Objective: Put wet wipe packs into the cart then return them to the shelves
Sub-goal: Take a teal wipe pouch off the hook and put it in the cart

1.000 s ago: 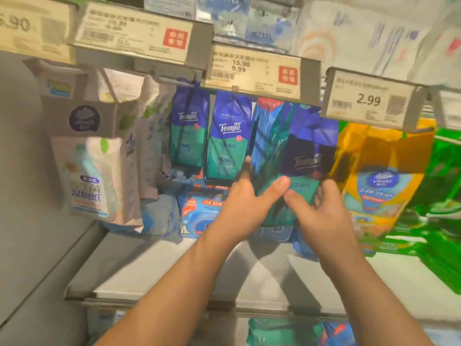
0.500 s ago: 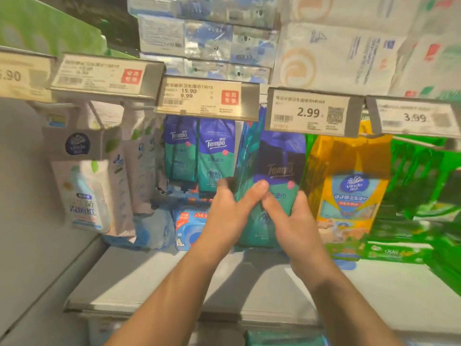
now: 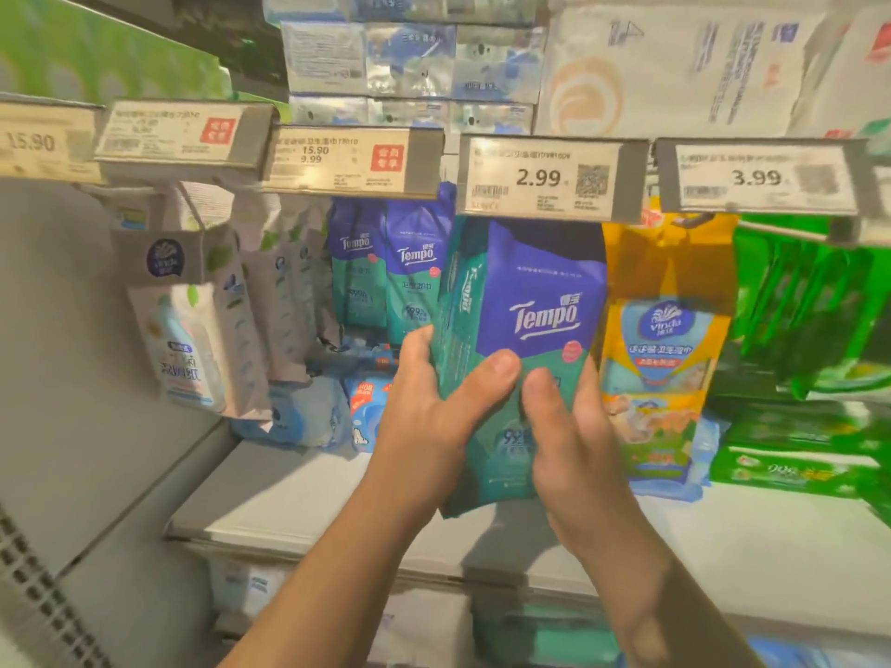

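Both hands hold one Tempo pack (image 3: 525,339) upright in front of the shelf bay. The left hand (image 3: 434,417) wraps its left edge, thumb laid across the front; the right hand (image 3: 573,436) grips the lower right side, thumb on the front beside the left thumb. The pack's top reaches just under the 2.99 tag (image 3: 549,178), so there is little room above it. Its bottom hangs over the bare front of the shelf (image 3: 299,499), which is open from the lip back to the goods.

Close on the left, two more Tempo packs (image 3: 385,277) hang behind the 9.99 tag (image 3: 352,159). Just to the right hangs a yellow Vinda pack (image 3: 665,339), nearly touching the held one. Green packs (image 3: 810,330) fill the far right; white pouches (image 3: 202,320) hang at the left beside the grey side wall (image 3: 72,354). Tissue bundles (image 3: 414,55) are stacked on the level above.
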Demonstrator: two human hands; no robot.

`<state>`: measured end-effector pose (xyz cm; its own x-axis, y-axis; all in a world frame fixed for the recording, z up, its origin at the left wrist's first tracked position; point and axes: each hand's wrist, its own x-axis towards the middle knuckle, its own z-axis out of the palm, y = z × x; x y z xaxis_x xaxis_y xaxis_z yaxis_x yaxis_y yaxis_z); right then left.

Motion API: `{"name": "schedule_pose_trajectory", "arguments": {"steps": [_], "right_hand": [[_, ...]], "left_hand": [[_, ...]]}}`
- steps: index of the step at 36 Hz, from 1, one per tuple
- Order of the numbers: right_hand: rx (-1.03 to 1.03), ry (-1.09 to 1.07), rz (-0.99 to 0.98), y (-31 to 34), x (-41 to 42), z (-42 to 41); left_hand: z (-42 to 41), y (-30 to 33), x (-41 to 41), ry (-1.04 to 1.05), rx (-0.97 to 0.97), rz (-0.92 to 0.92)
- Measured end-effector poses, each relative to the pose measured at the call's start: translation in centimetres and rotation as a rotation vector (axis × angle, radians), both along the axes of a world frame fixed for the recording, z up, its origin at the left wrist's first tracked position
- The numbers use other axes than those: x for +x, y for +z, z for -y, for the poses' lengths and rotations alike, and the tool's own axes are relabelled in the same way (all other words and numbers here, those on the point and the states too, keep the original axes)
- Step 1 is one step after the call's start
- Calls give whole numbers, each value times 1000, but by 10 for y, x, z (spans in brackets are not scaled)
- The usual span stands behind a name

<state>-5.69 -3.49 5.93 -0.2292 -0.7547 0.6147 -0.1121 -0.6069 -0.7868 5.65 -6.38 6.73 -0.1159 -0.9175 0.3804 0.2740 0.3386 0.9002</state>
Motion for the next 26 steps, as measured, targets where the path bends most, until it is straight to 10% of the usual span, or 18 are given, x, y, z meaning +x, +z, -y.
{"name": "schedule_pose_trajectory", "arguments": {"steps": [26], "right_hand": [[27,642,79,-38,53,-69]], "left_hand": [[-135,-25,51,436,-13,81]]}}
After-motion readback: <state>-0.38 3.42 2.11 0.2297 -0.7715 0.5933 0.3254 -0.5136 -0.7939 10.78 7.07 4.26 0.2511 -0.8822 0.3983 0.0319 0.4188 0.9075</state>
